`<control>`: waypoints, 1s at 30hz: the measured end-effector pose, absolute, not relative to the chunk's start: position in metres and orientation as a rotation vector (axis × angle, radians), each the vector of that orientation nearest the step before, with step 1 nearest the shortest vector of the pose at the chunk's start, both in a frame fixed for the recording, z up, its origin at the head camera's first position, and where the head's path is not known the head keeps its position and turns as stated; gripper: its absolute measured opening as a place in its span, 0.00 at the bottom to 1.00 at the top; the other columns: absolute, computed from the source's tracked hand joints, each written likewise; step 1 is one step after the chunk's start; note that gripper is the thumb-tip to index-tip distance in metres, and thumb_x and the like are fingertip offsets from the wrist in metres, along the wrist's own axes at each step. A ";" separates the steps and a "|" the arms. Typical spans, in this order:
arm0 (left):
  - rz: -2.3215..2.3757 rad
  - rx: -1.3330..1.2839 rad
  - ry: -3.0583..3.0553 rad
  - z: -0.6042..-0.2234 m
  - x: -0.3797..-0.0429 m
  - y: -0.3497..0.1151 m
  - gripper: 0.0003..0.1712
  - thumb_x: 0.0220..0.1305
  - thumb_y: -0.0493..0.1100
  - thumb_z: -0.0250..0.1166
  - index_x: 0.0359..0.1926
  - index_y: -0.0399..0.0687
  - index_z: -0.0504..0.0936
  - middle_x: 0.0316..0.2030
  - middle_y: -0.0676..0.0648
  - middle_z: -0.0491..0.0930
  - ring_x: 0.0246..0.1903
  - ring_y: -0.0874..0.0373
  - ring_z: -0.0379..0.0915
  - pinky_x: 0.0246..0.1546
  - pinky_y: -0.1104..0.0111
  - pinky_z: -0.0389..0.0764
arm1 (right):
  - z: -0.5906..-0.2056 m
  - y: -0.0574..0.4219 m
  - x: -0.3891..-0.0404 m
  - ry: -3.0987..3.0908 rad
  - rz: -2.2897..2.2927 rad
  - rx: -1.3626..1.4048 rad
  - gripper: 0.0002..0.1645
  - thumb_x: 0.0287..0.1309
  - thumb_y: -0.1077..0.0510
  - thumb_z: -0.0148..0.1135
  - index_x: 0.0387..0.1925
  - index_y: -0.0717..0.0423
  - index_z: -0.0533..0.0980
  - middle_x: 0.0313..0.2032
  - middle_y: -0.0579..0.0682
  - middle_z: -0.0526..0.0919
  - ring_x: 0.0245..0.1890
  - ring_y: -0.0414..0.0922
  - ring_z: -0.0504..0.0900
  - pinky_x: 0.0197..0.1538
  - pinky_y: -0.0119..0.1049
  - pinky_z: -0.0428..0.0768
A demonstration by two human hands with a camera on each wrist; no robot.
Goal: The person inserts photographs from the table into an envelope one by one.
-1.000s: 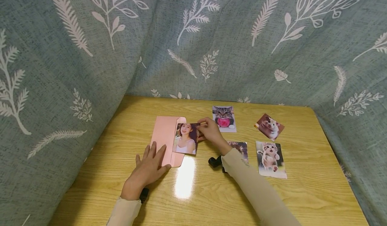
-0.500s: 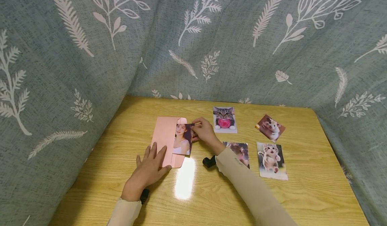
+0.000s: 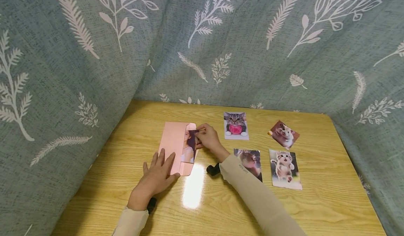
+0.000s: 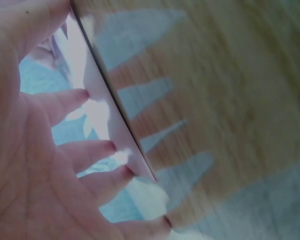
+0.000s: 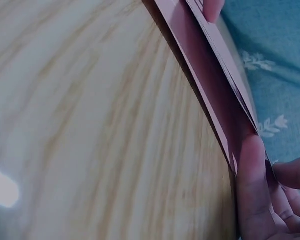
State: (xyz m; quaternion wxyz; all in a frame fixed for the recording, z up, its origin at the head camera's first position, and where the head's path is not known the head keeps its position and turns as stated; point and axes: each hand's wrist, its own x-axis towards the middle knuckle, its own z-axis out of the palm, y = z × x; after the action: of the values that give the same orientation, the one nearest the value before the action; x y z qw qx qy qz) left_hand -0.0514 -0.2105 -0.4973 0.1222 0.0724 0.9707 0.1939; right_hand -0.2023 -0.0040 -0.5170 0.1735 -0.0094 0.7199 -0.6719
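A pink envelope [image 3: 172, 141] lies on the wooden table, its flap side facing right. Spread over its lower part, my left hand [image 3: 154, 176] presses it with straight fingers; the left wrist view shows fingertips along the envelope [image 4: 102, 100]. A portrait photo [image 3: 188, 153] sits partly inside the opening, its left portion hidden by the envelope. My right hand [image 3: 209, 139] pinches the photo's upper right edge between thumb and fingers. In the right wrist view the photo [image 5: 227, 80] stands slightly raised above the pink flap [image 5: 200, 65], with fingers [image 5: 252, 175] at its near corner.
To the right lie a cat photo [image 3: 236, 125], a tilted hamster photo [image 3: 284, 134] and a kitten photo [image 3: 285, 169]. Another animal photo [image 3: 250, 160] is partly covered by the right sleeve [image 3: 252, 187]. A patterned curtain [image 3: 202, 53] borders the table [image 3: 142, 120].
My right hand has moved left, sliding the portrait photo farther into the envelope, so less of it shows. The left hand stays on the envelope. More of the animal photo by the right sleeve is uncovered.
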 end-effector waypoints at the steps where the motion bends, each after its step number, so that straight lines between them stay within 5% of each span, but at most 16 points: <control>1: 0.559 0.213 2.835 -0.497 -0.052 -0.210 0.44 0.69 0.61 0.61 0.78 0.51 0.56 0.76 0.30 0.43 0.74 0.30 0.36 0.59 0.23 0.41 | -0.517 -0.005 -0.202 2.056 -1.895 -0.034 0.14 0.66 0.70 0.58 0.52 0.66 0.73 0.28 0.57 0.82 0.16 0.44 0.80 0.22 0.42 0.84; 24: 0.540 0.222 2.861 -0.495 -0.050 -0.209 0.43 0.70 0.60 0.61 0.78 0.49 0.58 0.76 0.30 0.44 0.74 0.30 0.36 0.58 0.22 0.43 | -0.512 -0.026 -0.199 2.299 -1.702 -0.132 0.12 0.66 0.68 0.62 0.50 0.64 0.75 0.28 0.52 0.83 0.15 0.42 0.80 0.20 0.36 0.82; 30: 0.533 0.206 2.852 -0.495 -0.051 -0.209 0.43 0.70 0.60 0.61 0.78 0.50 0.58 0.76 0.30 0.43 0.74 0.30 0.36 0.59 0.23 0.43 | -0.510 -0.021 -0.195 2.461 -1.608 -0.204 0.14 0.65 0.69 0.60 0.52 0.65 0.77 0.36 0.56 0.86 0.19 0.41 0.82 0.23 0.31 0.81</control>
State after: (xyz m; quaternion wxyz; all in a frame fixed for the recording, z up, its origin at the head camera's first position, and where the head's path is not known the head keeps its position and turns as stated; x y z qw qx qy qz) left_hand -0.0505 -0.2085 -0.4946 0.1161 0.0703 0.9739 0.1820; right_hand -0.1954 -0.0212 -0.5104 0.0971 -0.0689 0.8312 -0.5431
